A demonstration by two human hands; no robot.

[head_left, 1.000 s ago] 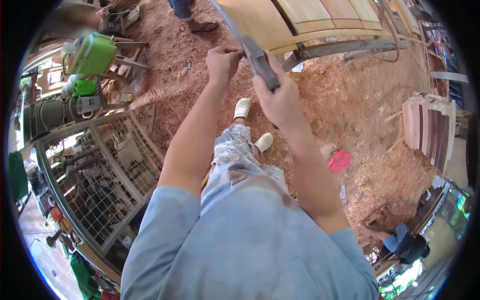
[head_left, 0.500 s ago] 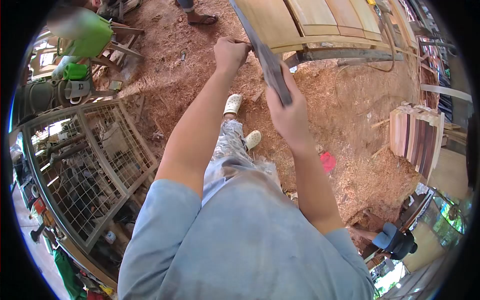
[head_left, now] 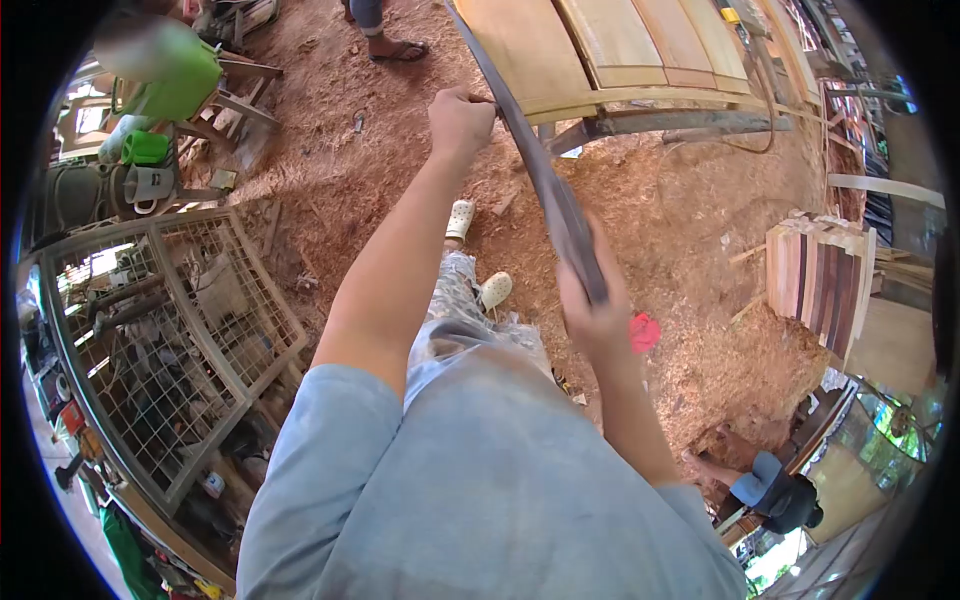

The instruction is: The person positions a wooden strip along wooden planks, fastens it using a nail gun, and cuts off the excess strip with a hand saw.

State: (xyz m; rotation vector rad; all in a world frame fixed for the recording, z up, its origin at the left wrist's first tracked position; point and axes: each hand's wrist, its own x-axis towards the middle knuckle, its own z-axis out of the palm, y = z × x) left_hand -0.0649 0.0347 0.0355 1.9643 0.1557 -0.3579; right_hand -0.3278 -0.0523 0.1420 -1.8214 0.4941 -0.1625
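Observation:
A long, dark, slightly curved strip runs from the top middle down to the right, blurred near its lower end. My right hand is wrapped round that lower end. Higher up and to the left, my left hand is closed beside the strip, its fingertips at the strip's left edge; what they pinch, if anything, is too small to make out. Beyond the strip lie pale wooden boards on a frame.
A wire-mesh frame stands at left, below a green container. Stacked wood and a red cloth are at right. A person's sandalled foot shows at top; another person is at lower right.
My right hand has moved down and right along with the strip's lower end. My left hand has shifted slightly right. The surroundings have shifted a little left in view.

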